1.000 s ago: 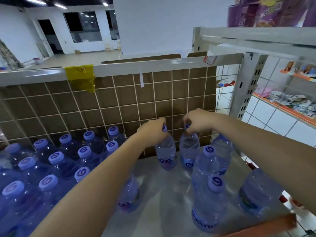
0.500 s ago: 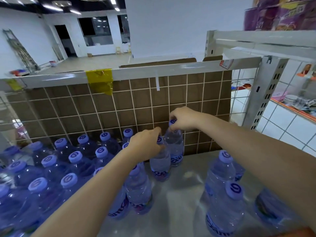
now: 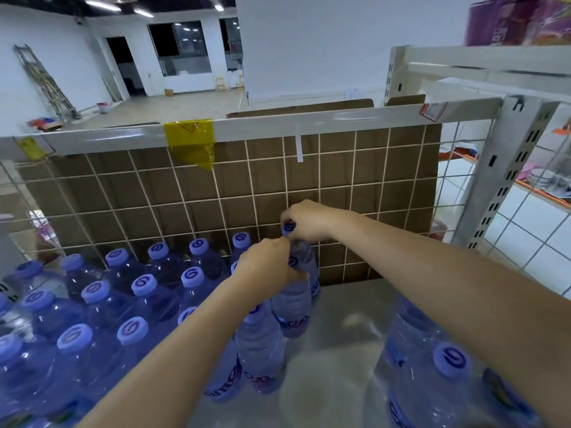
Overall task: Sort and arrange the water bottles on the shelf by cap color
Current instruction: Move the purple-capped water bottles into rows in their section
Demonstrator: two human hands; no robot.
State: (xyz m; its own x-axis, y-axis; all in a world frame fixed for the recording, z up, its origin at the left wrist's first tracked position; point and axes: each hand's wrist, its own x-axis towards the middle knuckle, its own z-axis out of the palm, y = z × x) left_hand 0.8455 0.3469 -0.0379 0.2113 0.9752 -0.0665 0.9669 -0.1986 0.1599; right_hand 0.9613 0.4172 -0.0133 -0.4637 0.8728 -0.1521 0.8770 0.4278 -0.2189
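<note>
Several clear water bottles with purple caps stand packed in rows on the left of the metal shelf [image 3: 343, 335]. My left hand [image 3: 265, 270] grips the neck of one bottle [image 3: 292, 307] at the right end of that group. My right hand [image 3: 306, 220] holds the purple cap of a second bottle [image 3: 310, 261] just behind it, against the wire grid. Both held bottles stand upright, touching the row. Two more purple-capped bottles [image 3: 432, 375] stand apart at the front right, partly hidden under my right forearm.
A white wire grid [image 3: 216, 196] backed by brown cardboard closes the shelf's rear, with yellow tape [image 3: 190, 140] on its top rail. A perforated white upright [image 3: 506, 180] stands at the right. Bare shelf surface lies between the two bottle groups.
Both hands have carried their bottles leftward, from the shelf's middle to the right end of the packed rows. The two held bottles now sit one behind the other.
</note>
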